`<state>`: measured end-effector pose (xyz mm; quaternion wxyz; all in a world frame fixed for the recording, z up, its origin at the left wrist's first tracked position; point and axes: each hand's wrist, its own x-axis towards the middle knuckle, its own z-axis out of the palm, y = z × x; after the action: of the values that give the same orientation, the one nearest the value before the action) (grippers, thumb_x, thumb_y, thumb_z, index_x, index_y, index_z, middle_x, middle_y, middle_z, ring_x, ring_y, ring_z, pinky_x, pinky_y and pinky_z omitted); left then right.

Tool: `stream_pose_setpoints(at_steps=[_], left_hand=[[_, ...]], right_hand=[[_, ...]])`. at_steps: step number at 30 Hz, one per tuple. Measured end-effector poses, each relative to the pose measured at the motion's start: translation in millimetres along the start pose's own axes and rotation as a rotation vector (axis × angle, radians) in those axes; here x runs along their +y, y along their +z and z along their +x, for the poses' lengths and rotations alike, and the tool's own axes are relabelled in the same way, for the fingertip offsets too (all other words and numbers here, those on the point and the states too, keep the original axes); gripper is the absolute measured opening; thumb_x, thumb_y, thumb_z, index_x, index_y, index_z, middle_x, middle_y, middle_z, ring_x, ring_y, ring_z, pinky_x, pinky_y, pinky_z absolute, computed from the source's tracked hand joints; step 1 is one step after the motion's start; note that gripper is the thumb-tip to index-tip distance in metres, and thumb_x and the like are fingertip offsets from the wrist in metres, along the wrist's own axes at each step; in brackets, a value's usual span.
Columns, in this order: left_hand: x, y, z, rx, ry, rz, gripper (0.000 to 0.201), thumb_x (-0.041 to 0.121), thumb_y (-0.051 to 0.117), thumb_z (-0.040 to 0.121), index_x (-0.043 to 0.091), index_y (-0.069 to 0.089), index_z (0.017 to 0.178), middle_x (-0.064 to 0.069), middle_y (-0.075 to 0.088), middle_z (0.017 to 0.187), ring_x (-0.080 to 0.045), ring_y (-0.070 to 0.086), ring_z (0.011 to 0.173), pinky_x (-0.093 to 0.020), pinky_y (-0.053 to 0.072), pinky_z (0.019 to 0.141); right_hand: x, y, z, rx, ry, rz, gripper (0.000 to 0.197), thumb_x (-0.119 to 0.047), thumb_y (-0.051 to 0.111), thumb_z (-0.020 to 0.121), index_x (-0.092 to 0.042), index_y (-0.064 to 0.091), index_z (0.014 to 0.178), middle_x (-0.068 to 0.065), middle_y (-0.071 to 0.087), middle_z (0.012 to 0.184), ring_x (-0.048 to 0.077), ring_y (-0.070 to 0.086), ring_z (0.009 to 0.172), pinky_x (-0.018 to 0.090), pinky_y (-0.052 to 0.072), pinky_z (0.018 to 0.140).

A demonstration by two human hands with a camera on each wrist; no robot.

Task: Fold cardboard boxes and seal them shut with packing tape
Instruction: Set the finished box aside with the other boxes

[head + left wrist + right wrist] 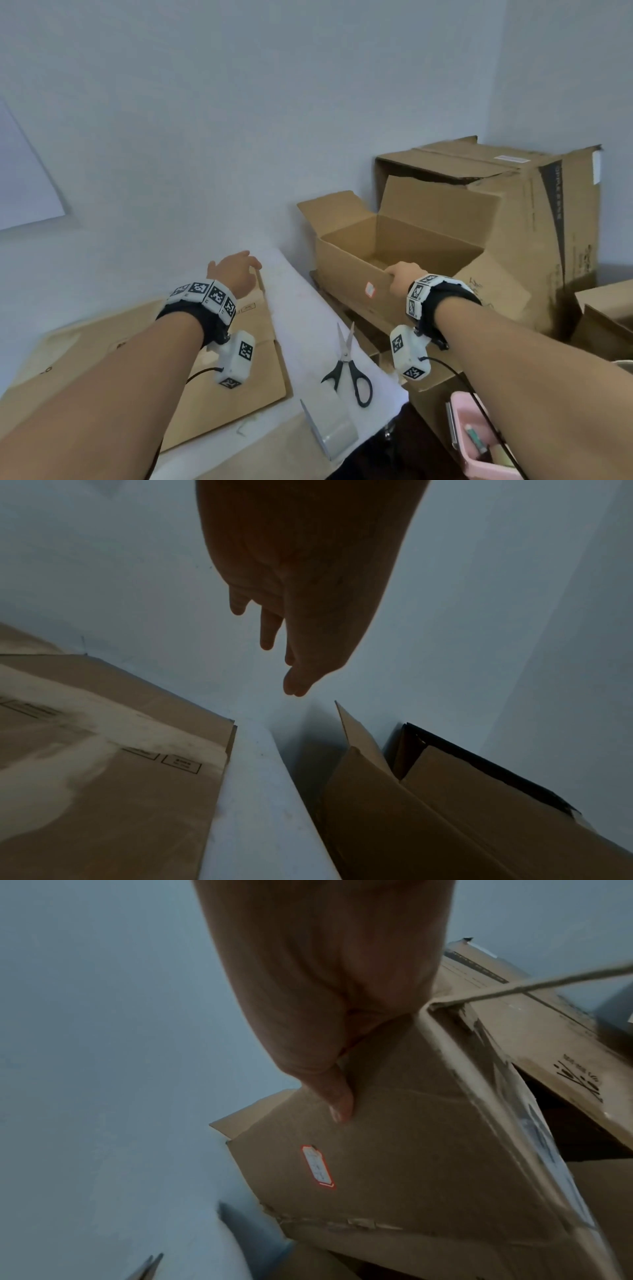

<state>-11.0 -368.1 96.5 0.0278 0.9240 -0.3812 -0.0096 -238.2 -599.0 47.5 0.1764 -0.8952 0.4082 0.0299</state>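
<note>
While your right hand [401,278] pinches the near wall of the open box [356,274], right of centre in the head view, thumb outside, your left hand [236,272] hovers with fingers loose over the flattened box [239,387], lower left. Scissors [349,366] lie between.

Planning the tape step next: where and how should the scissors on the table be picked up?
Take the scissors by the black handle loops, coming from the near side. They lie flat on the white table with blades pointing away, loops nearest the person. The open left hand is free; the right hand grips the open box.
</note>
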Motion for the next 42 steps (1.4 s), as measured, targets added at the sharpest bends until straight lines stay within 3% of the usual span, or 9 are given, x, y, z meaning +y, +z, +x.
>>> stream_pose_setpoints(at_steps=[6,17,23,26,30,33,35,38,42], left_hand=[[5.1,17.4,19.1,-0.046,0.017,-0.029,0.034,0.016,0.043,0.097,0.031,0.063,0.119,0.005,0.043,0.147,-0.021,0.040,0.135,-0.043,0.028,0.113],[-6.2,31.6,40.1,-0.085,0.023,-0.048,0.030,0.018,0.046,0.096,0.031,0.066,0.115,0.003,0.046,0.145,-0.021,0.042,0.133,-0.042,0.032,0.112],[-8.0,28.0,33.5,-0.065,0.004,-0.059,0.031,0.016,0.045,0.097,0.028,0.062,0.121,0.003,0.045,0.146,-0.022,0.041,0.134,-0.039,0.032,0.112],[-9.2,23.7,23.7,-0.049,0.011,-0.078,0.030,0.015,0.046,0.097,0.027,0.062,0.120,0.002,0.044,0.147,-0.022,0.040,0.135,-0.038,0.032,0.111],[-23.2,18.0,4.5,-0.036,0.002,-0.119,0.030,0.015,0.047,0.097,0.028,0.062,0.119,0.002,0.042,0.148,-0.022,0.041,0.135,-0.038,0.033,0.111],[-40.6,13.9,-13.6,-0.029,-0.018,-0.118,0.030,0.014,0.047,0.098,0.025,0.060,0.123,-0.001,0.042,0.149,-0.022,0.040,0.135,-0.036,0.033,0.111],[-54.1,10.4,-28.3,-0.014,-0.036,-0.124,0.031,0.014,0.047,0.098,0.022,0.060,0.125,-0.002,0.042,0.149,-0.023,0.040,0.136,-0.034,0.032,0.109],[-82.4,8.6,-55.0,0.010,-0.092,-0.149,0.031,0.013,0.048,0.097,0.021,0.061,0.123,-0.002,0.047,0.145,-0.023,0.044,0.132,-0.032,0.035,0.105],[-131.7,18.6,-96.0,0.016,-0.172,-0.185,0.029,0.016,0.050,0.097,0.022,0.062,0.122,-0.003,0.050,0.143,-0.023,0.046,0.130,-0.033,0.036,0.106]], right_hand=[[12.5,31.0,26.0,-0.094,0.082,0.016,0.032,-0.011,0.048,0.094,-0.013,0.064,0.121,0.011,0.064,0.117,0.027,0.062,0.101,0.029,0.046,0.078],[0.0,52.5,46.7,-0.104,0.050,-0.007,0.027,-0.021,0.058,0.088,-0.013,0.066,0.112,0.007,0.067,0.107,0.025,0.064,0.097,0.032,0.052,0.081],[-6.2,35.9,35.9,-0.064,0.110,-0.020,0.034,-0.024,0.052,0.095,-0.010,0.061,0.125,0.008,0.060,0.128,0.027,0.055,0.119,0.029,0.045,0.097],[-10.6,23.3,25.8,-0.003,0.118,0.012,0.033,-0.022,0.049,0.096,-0.009,0.061,0.124,0.009,0.060,0.127,0.027,0.056,0.117,0.033,0.046,0.099],[-38.9,-0.4,10.4,0.057,0.003,0.040,0.033,-0.025,0.049,0.092,-0.016,0.061,0.122,0.006,0.061,0.123,0.028,0.058,0.112,0.037,0.049,0.095],[-73.4,-11.2,-5.4,0.083,-0.121,0.025,0.029,-0.023,0.040,0.096,-0.013,0.064,0.108,0.007,0.064,0.108,0.026,0.061,0.102,0.030,0.046,0.084],[-99.3,-15.3,-18.6,0.104,-0.189,0.066,0.030,-0.022,0.042,0.097,-0.012,0.062,0.117,0.006,0.062,0.119,0.025,0.058,0.101,0.029,0.045,0.086],[-140.6,-15.3,-36.4,0.085,-0.265,0.121,0.036,-0.018,0.044,0.098,-0.011,0.054,0.132,0.007,0.053,0.135,0.025,0.052,0.122,0.029,0.040,0.099],[-193.2,7.3,-60.7,0.095,-0.400,0.109,0.034,-0.018,0.046,0.095,-0.016,0.060,0.126,0.004,0.059,0.128,0.024,0.058,0.113,0.028,0.046,0.092]])
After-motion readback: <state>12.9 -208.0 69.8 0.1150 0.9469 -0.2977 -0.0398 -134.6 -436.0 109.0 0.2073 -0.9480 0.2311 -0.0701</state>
